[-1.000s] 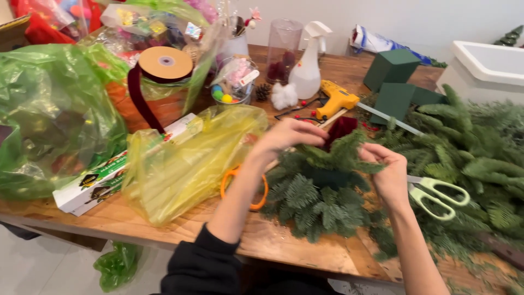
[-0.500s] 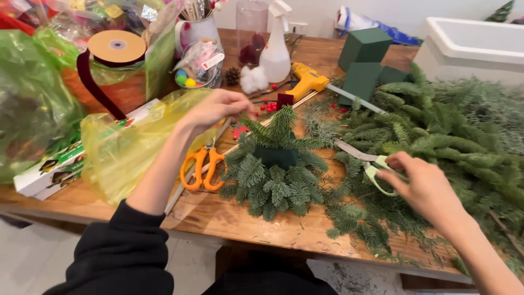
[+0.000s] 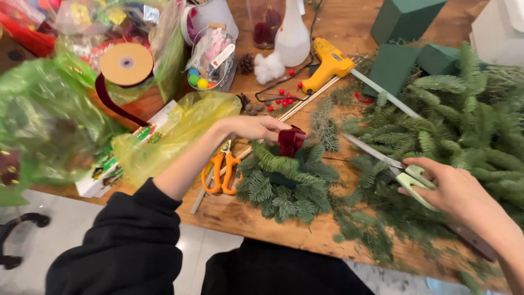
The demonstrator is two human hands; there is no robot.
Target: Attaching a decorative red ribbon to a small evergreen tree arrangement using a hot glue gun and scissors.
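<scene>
A dark red velvet ribbon piece (image 3: 291, 141) is pinched by the left hand (image 3: 252, 128) atop the small green fir arrangement (image 3: 286, 180) on the wooden surface (image 3: 240, 216), while pale green-handled scissors (image 3: 410, 176) are grasped by the right hand's (image 3: 456, 188) clenched fingers (image 3: 431, 166).

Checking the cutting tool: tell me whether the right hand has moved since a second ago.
Yes. The right hand left the evergreen arrangement and moved rightward to the pale-green scissors, its grip now on their handles.
</scene>
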